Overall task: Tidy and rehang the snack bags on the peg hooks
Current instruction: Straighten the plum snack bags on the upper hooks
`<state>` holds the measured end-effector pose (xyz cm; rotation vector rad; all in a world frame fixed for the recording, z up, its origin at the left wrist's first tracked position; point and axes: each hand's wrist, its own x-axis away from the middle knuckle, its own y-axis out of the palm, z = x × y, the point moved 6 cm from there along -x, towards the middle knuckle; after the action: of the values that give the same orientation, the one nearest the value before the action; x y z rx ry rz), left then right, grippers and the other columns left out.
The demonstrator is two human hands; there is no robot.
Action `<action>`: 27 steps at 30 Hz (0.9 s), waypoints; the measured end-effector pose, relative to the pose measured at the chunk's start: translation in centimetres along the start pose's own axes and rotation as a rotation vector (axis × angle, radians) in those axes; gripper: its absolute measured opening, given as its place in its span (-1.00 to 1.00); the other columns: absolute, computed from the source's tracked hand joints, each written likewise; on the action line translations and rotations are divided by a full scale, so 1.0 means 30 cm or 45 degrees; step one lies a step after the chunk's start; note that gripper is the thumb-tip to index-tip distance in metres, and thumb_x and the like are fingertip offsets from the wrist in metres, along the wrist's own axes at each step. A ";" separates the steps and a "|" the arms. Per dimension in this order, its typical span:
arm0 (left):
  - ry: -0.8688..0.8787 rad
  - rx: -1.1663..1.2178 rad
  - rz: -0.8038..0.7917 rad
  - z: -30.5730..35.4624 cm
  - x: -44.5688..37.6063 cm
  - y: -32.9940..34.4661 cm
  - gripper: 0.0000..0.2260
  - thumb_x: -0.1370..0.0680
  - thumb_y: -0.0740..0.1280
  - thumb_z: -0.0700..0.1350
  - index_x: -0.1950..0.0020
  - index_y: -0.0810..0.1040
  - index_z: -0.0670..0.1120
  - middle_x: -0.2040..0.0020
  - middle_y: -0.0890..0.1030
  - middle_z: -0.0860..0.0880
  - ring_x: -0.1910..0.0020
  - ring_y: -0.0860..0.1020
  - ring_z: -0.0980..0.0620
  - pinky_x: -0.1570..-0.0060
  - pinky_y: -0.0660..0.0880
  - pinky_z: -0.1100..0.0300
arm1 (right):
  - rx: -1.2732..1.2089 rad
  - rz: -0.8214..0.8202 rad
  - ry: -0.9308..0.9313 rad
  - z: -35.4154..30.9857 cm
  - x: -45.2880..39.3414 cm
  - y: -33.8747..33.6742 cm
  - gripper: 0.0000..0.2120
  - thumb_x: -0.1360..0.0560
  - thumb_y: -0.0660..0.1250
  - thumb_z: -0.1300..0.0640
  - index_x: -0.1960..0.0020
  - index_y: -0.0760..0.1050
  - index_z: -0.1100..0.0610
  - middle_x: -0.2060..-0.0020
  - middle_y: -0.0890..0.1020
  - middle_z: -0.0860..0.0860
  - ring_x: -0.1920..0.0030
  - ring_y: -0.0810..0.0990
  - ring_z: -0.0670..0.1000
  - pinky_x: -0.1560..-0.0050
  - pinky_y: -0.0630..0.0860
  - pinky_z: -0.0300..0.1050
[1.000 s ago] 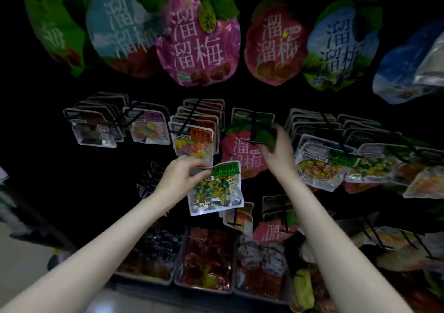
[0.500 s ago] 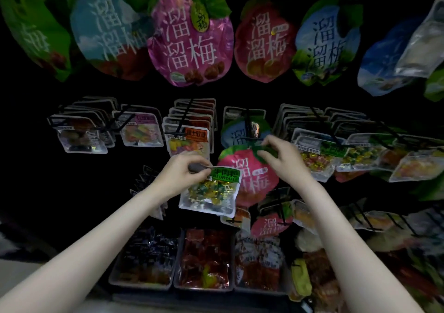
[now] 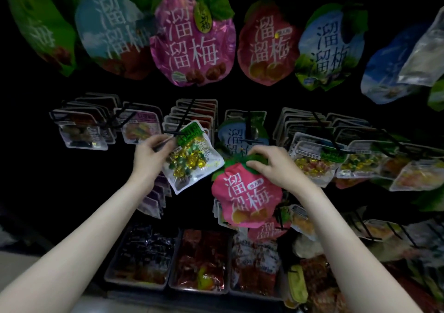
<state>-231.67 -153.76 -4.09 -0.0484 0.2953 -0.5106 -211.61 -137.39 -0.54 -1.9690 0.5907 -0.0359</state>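
Note:
My left hand [image 3: 151, 155] pinches a clear candy bag [image 3: 192, 156] with a green header by its top left corner; the bag is tilted, right by the tip of a black peg hook [image 3: 171, 132]. My right hand [image 3: 271, 166] grips the green leaf top of a pink plum-shaped bag [image 3: 245, 199], which hangs free in front of the display. Behind it a blue plum bag [image 3: 236, 136] stays on the centre peg.
Rows of small candy packs hang on pegs left [image 3: 79, 132] and right [image 3: 317, 158] of my hands. Large plum bags [image 3: 192, 38] hang in the top row. Trays of wrapped snacks [image 3: 199, 264] stand below. More pegs jut out at lower right.
My right hand has pulled the pink plum bag off its peg, down and toward me. My left hand raised and tilted the green-header candy bag up to the peg tip.

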 end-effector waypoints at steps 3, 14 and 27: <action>0.024 -0.093 0.010 0.015 -0.042 0.006 -0.92 -0.50 0.35 -0.29 0.04 0.55 -0.17 0.17 0.58 -0.01 0.13 0.54 0.08 0.10 0.45 0.35 | -0.012 -0.081 -0.060 -0.055 -0.023 0.057 -0.88 -0.54 0.30 0.13 -0.02 0.53 0.15 0.13 0.57 -0.03 0.13 0.49 -0.08 0.23 0.33 -0.27; 0.030 -0.229 -0.179 0.017 -0.119 0.026 -0.82 -0.46 0.38 -0.32 -0.05 0.56 -0.21 0.07 0.59 -0.09 0.08 0.58 -0.03 0.09 0.54 0.13 | -0.054 0.085 -0.030 -0.065 -0.021 0.034 -0.88 -0.53 0.32 0.17 -0.03 0.57 0.17 0.16 0.57 -0.06 0.14 0.49 -0.11 0.26 0.31 -0.44; 0.269 -0.466 -0.088 0.081 -0.120 0.009 -0.67 -0.44 0.22 -0.43 -0.12 0.59 -0.19 -0.07 0.60 -0.14 -0.09 0.54 -0.06 -0.12 0.45 0.10 | 0.096 0.173 0.034 -0.096 0.036 -0.051 -0.83 -0.52 0.32 0.14 -0.07 0.57 0.16 0.02 0.64 0.02 0.01 0.54 -0.03 0.03 0.38 -0.22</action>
<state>-233.82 -151.83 -0.85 -0.3624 0.5934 -0.5257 -210.86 -139.74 1.86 -1.8535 0.7297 -0.0003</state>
